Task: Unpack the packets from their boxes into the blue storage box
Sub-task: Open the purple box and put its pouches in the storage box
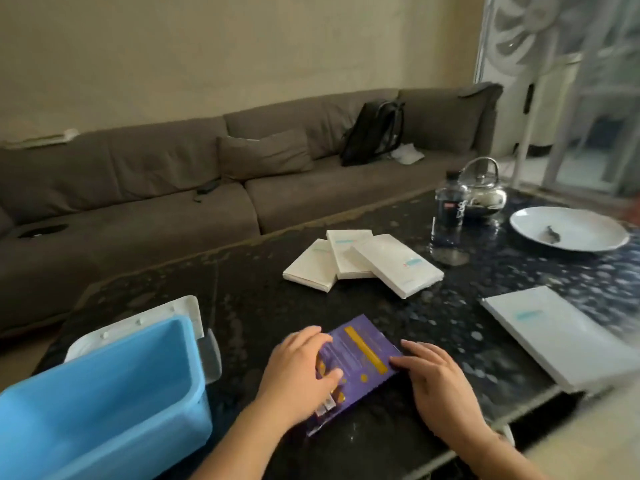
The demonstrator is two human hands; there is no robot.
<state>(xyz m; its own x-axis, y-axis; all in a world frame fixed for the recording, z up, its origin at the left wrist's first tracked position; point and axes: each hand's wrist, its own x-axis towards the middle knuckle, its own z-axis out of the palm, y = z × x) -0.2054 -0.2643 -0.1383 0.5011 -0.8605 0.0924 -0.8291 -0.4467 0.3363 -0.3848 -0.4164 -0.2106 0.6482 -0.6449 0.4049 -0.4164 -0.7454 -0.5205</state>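
Dim room, daylight from the right (edges blurred, wide-angle bending).

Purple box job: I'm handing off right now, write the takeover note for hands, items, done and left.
Left hand grips the purple box on the table; right hand touches its right edge.
Blue storage box stands open at left; what shows of its inside is empty.
Three white boxes lie mid-table, a larger white box at right.
Done: nothing visibly unpacked.
Left: open the boxes, move packets into the storage box.
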